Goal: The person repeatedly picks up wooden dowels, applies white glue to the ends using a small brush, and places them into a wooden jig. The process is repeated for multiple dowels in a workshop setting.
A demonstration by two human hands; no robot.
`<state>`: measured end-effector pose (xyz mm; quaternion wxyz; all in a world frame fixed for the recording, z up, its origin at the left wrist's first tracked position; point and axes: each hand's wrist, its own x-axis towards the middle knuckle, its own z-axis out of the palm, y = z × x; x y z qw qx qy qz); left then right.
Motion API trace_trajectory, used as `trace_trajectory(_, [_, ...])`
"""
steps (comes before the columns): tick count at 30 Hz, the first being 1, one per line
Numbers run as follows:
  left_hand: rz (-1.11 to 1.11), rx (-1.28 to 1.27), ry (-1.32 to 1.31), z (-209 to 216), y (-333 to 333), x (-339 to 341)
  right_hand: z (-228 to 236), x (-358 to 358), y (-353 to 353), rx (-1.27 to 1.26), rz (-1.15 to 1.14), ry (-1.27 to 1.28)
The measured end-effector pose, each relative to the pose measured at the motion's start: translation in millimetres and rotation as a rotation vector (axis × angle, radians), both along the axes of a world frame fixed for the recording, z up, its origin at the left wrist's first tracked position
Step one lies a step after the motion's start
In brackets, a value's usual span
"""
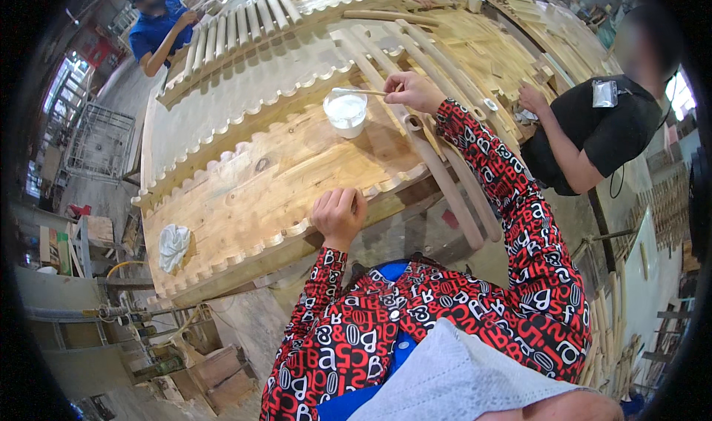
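Note:
My right hand [415, 93] pinches the wooden handle of a thin brush [363, 91]. The brush's whitened end lies over the rim of a clear plastic cup [347, 128] that contains a white, paste-like substance. The cup stands on a wooden board with scalloped edges [259, 165]. My left hand [339, 215] is closed in a fist at the board's near edge, and nothing shows sticking out of it. Long rounded wooden bars [449, 187] lie just right of the cup, beneath my right forearm. One has an oval hole near its end.
A crumpled white cloth [174, 247] lies at the board's left end. Farther back, several wooden rods [241, 26] rest in a scalloped rack. A person in black [593, 124] stands close on the right; another in blue [159, 31] works at the far left.

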<state>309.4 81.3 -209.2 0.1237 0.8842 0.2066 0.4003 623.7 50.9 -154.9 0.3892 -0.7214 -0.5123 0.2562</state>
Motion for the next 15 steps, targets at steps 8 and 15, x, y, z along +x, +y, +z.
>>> trace_trajectory(8, [0.006,0.004,0.012,6.0,-2.0,-0.4,7.6,-0.8,0.5,-0.200,0.008,0.324])
trace_trajectory(15, [-0.002,-0.038,0.021,8.1,-4.3,1.0,22.6,-1.9,-10.7,0.020,0.041,-0.111])
